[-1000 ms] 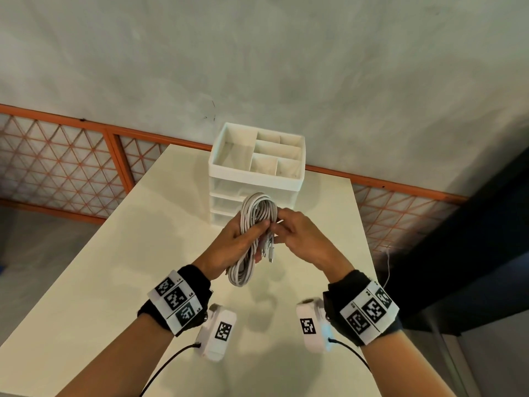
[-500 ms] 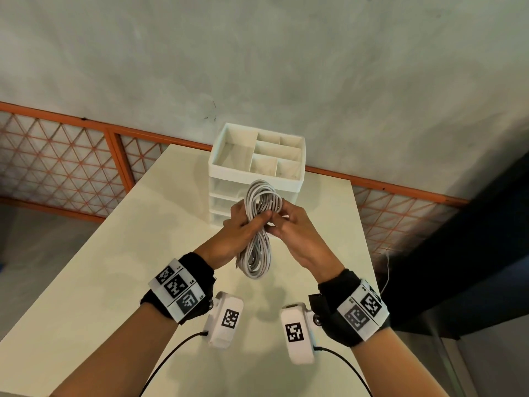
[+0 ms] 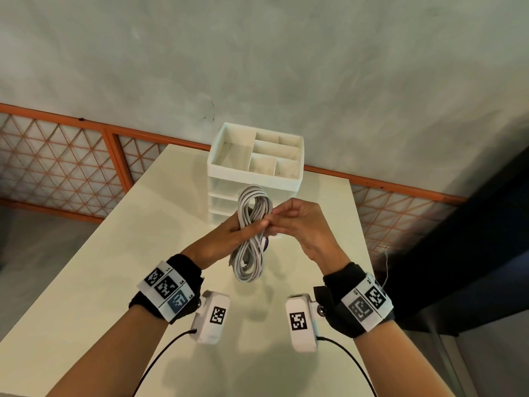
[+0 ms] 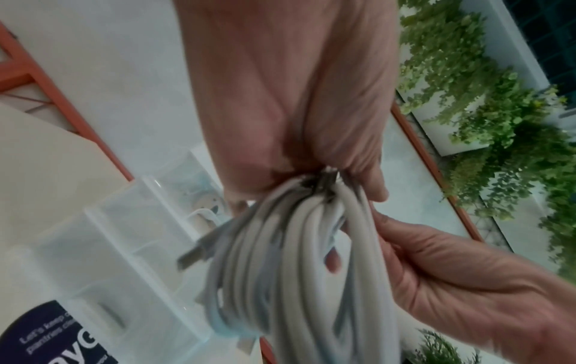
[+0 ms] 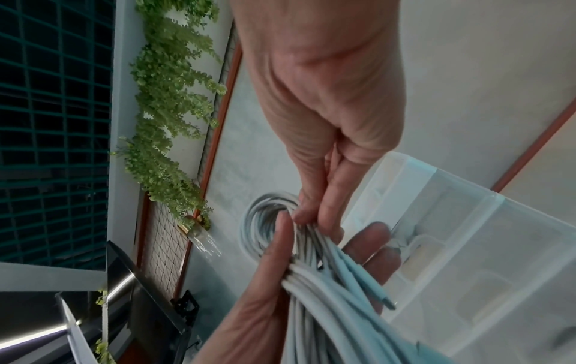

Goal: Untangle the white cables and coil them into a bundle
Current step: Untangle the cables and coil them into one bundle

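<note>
The white cable bundle (image 3: 248, 266) hangs above the table as a long coil, squeezed at its waist into a figure-eight. My left hand (image 3: 256, 226) grips that waist, thumb across the front, fingers curled behind. From the right, my right hand (image 3: 274, 222) pinches strands at the same waist with thumb and fingertips. The left wrist view is blurred and shows the strands (image 4: 296, 271) fanning out below my left hand (image 4: 311, 182), the right hand (image 4: 358, 246) and a loose plug (image 4: 193, 256). In the right wrist view the right hand (image 5: 307, 216) meets the coil (image 5: 327, 307).
A white drawer organizer (image 3: 254, 174) with open top compartments stands just behind the bundle at the table's far edge. The cream table (image 3: 114, 267) stretches below both hands. An orange lattice rail (image 3: 57, 167) runs behind it, and a dark drop lies to the right.
Both hands and the bundle rose a little toward the organizer. The right fingers shifted up to the coil's waist, and the coil now shows a figure-eight shape. The left hand's grip is unchanged.
</note>
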The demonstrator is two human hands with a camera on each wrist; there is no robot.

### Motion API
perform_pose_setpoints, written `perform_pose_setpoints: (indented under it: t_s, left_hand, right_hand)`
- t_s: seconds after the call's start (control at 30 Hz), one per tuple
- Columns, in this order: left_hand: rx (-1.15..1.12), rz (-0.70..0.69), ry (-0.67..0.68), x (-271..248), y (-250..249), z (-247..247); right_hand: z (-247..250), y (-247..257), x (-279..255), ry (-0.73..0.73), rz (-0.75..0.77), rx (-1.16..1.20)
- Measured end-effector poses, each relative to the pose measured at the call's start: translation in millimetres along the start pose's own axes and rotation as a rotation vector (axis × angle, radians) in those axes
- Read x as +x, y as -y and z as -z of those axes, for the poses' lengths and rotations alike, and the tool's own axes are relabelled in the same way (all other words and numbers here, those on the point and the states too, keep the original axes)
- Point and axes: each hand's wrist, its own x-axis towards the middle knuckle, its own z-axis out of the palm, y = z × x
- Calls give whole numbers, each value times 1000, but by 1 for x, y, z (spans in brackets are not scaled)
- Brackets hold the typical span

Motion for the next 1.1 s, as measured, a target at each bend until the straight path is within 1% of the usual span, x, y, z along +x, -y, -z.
perform_pose_setpoints:
  t_s: [0.07,0.13,0.2,0.23,0.27,0.33,0.4,0.43,0.5,0.6,0.7,0.83,0.93,1.03,1.1]
  left_hand:
    - [-52,-3,-38,-2,-1,-2]
    - [-71,12,-96,-3,1,-3]
    - [-159,23,-168,-3,4,-5]
    - [-231,25,-206,-3,6,-6]
    - [-306,22,-243,-2,5,-7]
    - [-422,8,-283,-2,3,-9]
    - [-488,-20,-254,-1,1,-11]
    - [-506,-28,-226,0,1,-12]
    - [-508,-13,-180,1,-1,-13]
    - [-402,16,-127,2,-6,-4]
    - [-288,13,-56,-1,-11,10]
    - [-269,7,5,-4,-12,12]
    - [-238,-20,10,-4,-12,8]
    - [-198,14,-25,-3,-14,9]
    - [-190,4,-37,-2,-14,11]
  right_hand:
    - [-1,0,0,2,25,-74]
    - [-3,0,0,-5,88,-201]
    - [-2,5,-1,12,144,-343]
    - [0,6,-1,24,142,-390]
    - [0,4,-1,35,106,-408]
    - [-3,-3,-4,97,-16,-350]
    - [-13,-12,-8,211,-132,-243]
    - [-17,-16,-10,260,-165,-201]
    - [-25,-15,-13,335,-181,-172]
    - [-27,-10,-15,402,-222,-193]
    - [-27,-6,-18,452,-235,-271]
    - [-28,-7,-19,427,-208,-350]
    - [-32,-14,-22,411,-165,-287]
    - [-36,-15,-27,412,-139,-178]
    - [-39,-17,-27,384,-127,-186]
